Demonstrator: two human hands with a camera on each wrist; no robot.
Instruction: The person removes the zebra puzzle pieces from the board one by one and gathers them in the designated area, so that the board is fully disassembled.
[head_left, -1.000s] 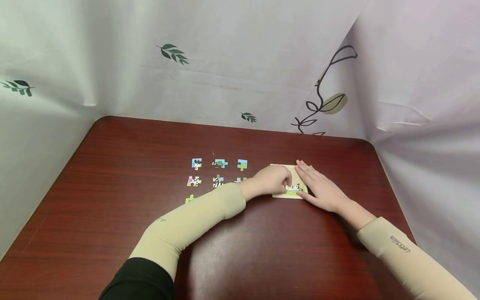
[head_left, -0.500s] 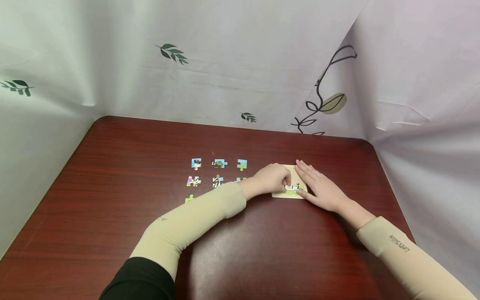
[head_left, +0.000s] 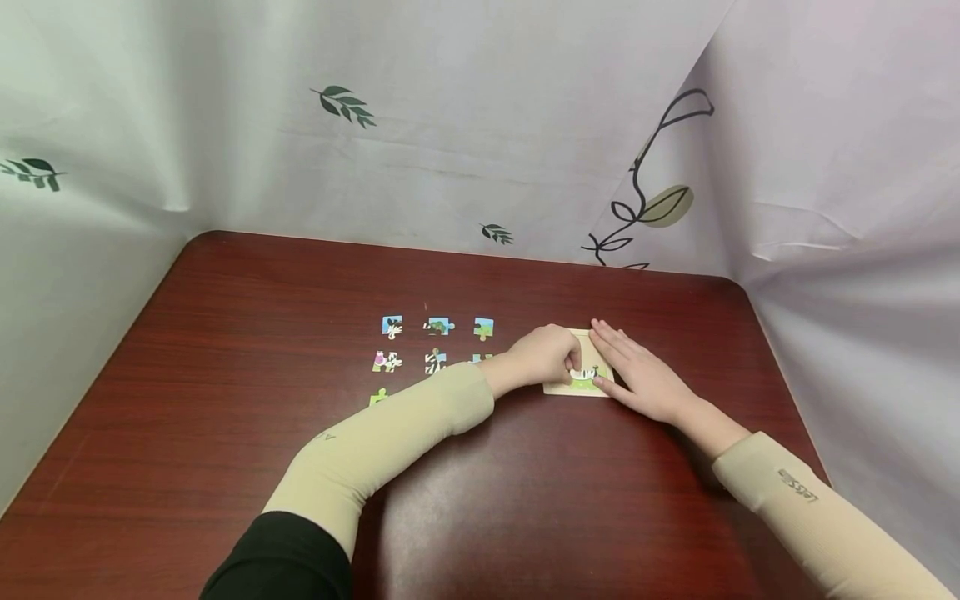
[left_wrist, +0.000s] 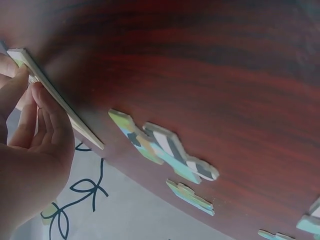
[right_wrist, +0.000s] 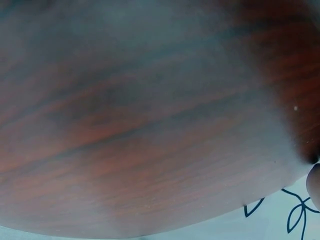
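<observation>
My left hand (head_left: 543,354) reaches over a small pale puzzle board (head_left: 558,390), fingers curled down onto it. In the left wrist view, the left thumb and fingertips come together over the board (left_wrist: 82,127) at a small light puzzle piece (left_wrist: 33,78), mostly hidden by them. A green and white zebra-print part (head_left: 584,377) of the puzzle shows on the board between the two hands. My right hand (head_left: 641,375) lies along the board's right edge, fingers straight and thumb tip by the printed part. Only a bit of a finger (right_wrist: 314,186) shows in the right wrist view.
Left of the board, loose puzzle pieces lie in rows on the dark red table (head_left: 262,333), among them a top-left piece (head_left: 392,326), a pink-marked piece (head_left: 386,361) and a green one (head_left: 378,396). The left sleeve (head_left: 405,425) covers part of them. A white curtain (head_left: 420,150) stands behind.
Almost nothing differs: both hands stay at the board, and the left fingers shift only very slightly. The loose pieces lie as before.
</observation>
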